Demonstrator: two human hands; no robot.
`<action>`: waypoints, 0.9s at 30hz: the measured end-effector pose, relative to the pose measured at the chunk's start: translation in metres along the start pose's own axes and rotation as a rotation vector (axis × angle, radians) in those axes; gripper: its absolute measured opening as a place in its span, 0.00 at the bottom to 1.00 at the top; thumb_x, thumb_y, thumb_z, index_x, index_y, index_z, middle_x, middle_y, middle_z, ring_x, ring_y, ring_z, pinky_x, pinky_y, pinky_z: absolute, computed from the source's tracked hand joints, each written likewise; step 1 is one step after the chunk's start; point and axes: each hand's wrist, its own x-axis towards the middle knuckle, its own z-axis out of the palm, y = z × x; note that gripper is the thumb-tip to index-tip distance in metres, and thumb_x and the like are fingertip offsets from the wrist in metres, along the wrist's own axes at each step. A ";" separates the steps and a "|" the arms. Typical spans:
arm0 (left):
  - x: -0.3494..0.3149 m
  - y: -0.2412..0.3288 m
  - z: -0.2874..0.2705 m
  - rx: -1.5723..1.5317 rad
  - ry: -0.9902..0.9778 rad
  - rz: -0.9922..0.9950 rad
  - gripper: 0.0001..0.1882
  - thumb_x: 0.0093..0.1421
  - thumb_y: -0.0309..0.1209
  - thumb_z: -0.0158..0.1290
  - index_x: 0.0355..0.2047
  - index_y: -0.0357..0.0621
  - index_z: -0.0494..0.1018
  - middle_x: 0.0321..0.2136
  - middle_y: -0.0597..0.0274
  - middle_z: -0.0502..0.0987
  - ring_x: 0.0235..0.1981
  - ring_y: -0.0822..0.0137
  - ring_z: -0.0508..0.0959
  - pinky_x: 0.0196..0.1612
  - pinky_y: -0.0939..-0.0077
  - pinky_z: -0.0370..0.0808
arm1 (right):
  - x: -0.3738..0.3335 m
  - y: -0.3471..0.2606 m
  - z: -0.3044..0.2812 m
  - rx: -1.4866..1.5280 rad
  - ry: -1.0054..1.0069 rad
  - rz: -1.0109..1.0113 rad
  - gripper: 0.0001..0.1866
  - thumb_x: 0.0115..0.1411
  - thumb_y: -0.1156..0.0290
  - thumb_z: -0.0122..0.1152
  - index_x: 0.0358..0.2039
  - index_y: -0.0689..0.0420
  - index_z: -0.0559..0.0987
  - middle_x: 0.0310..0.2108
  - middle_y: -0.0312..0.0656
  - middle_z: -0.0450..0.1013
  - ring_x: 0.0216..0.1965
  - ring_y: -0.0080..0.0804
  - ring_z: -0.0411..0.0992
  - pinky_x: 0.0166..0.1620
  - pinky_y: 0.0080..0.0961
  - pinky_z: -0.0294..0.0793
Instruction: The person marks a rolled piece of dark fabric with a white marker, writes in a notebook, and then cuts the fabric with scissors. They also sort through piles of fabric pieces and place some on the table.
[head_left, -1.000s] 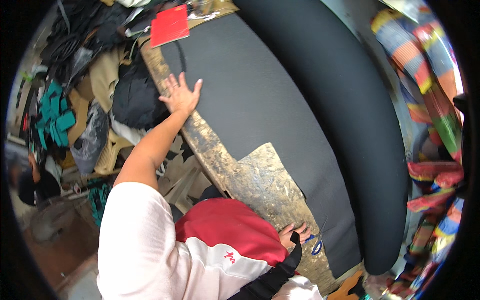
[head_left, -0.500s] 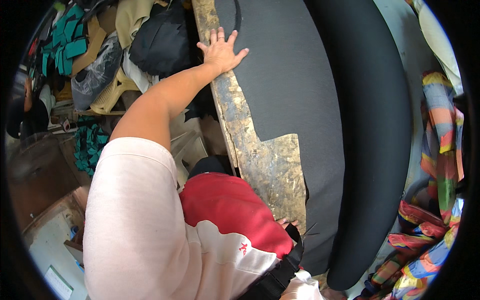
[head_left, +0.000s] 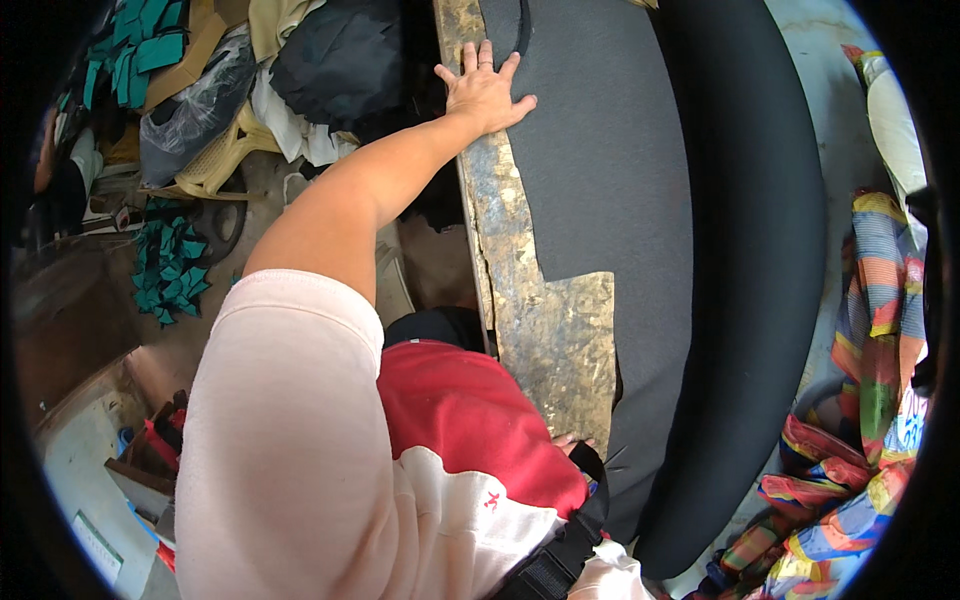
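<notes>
"Two hands are in view, but only one shows well. What comes first from the left?"

"Teal scraps (head_left: 170, 262) on the floor, well apart from the table (head_left: 560, 335). Then the left hand (head_left: 484, 103), palm down and fingers spread at the table's left edge, gripping nothing. It lies partly on worn wood, with its thumb on the grey sheet (head_left: 610, 170)."

"And the right hand (head_left: 566, 441)?"

"Farther down that same edge, toward the wearer. A few fingers show beside the black strap (head_left: 588, 462); the rest is hidden, so I can't tell whether it holds anything."

"Where does the sheet lie?"

"Flat along the table, set in from the left edge, with a stepped notch baring the wood between the hands. Thin dark blades, probably scissors (head_left: 617, 461), rest on its near part. Along its right side runs a thick black roll (head_left: 755, 250); whether the two are joined, I can't tell. Beyond that are multicoloured bundles (head_left: 878, 275)."

"Which step would you call this?"

"Steadying or smoothing the sheet, I'd judge, since the palm is flat and no blade is visibly in use."

"What does the next move call for?"

"Light, even pressure, and lifting the palm cleanly so the notched edge doesn't drag or crease."
</notes>
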 end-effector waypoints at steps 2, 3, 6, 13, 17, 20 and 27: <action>0.000 0.000 0.000 -0.003 0.003 0.006 0.39 0.53 0.60 0.47 0.63 0.63 0.55 0.64 0.50 0.48 0.66 0.50 0.43 0.57 0.27 0.45 | 0.000 0.000 -0.001 -0.002 -0.002 0.003 0.34 0.58 0.44 0.44 0.62 0.47 0.58 0.63 0.48 0.50 0.65 0.50 0.46 0.58 0.57 0.51; 0.000 0.000 -0.001 -0.010 0.003 0.009 0.39 0.53 0.60 0.47 0.63 0.63 0.55 0.64 0.50 0.49 0.66 0.49 0.43 0.57 0.27 0.45 | 0.000 0.000 -0.001 0.001 0.000 0.005 0.34 0.58 0.45 0.45 0.62 0.47 0.58 0.63 0.48 0.49 0.65 0.50 0.46 0.58 0.57 0.51; -0.001 -0.002 -0.002 -0.048 0.020 0.020 0.38 0.52 0.59 0.49 0.62 0.62 0.57 0.64 0.49 0.49 0.66 0.49 0.44 0.57 0.26 0.45 | 0.000 -0.001 -0.001 -0.003 -0.002 0.008 0.34 0.58 0.45 0.45 0.62 0.47 0.58 0.64 0.48 0.49 0.65 0.50 0.46 0.58 0.57 0.51; -0.003 -0.003 -0.008 -0.166 0.040 0.006 0.33 0.53 0.56 0.49 0.58 0.60 0.65 0.63 0.48 0.51 0.66 0.50 0.44 0.57 0.27 0.43 | 0.000 -0.007 -0.005 -0.011 -0.004 0.000 0.35 0.57 0.46 0.47 0.62 0.47 0.57 0.64 0.48 0.49 0.66 0.50 0.46 0.58 0.56 0.51; -0.002 -0.004 -0.010 -0.225 0.027 0.000 0.31 0.54 0.56 0.48 0.56 0.60 0.67 0.63 0.49 0.52 0.66 0.50 0.44 0.58 0.28 0.41 | -0.002 -0.010 -0.004 -0.013 -0.005 0.010 0.35 0.57 0.46 0.48 0.62 0.47 0.57 0.65 0.48 0.48 0.66 0.49 0.46 0.58 0.56 0.51; -0.003 -0.004 -0.009 -0.218 0.044 0.002 0.31 0.54 0.56 0.49 0.56 0.59 0.67 0.63 0.49 0.52 0.66 0.50 0.45 0.57 0.28 0.41 | -0.004 -0.013 -0.001 -0.014 -0.012 0.021 0.36 0.57 0.46 0.48 0.62 0.48 0.57 0.65 0.48 0.48 0.66 0.49 0.45 0.58 0.56 0.51; -0.005 -0.001 -0.013 -0.195 0.036 0.004 0.32 0.53 0.56 0.50 0.57 0.60 0.65 0.64 0.50 0.51 0.66 0.50 0.45 0.57 0.28 0.42 | -0.001 -0.043 -0.010 -0.014 0.075 0.025 0.36 0.56 0.47 0.50 0.63 0.48 0.57 0.65 0.48 0.47 0.66 0.49 0.45 0.58 0.56 0.51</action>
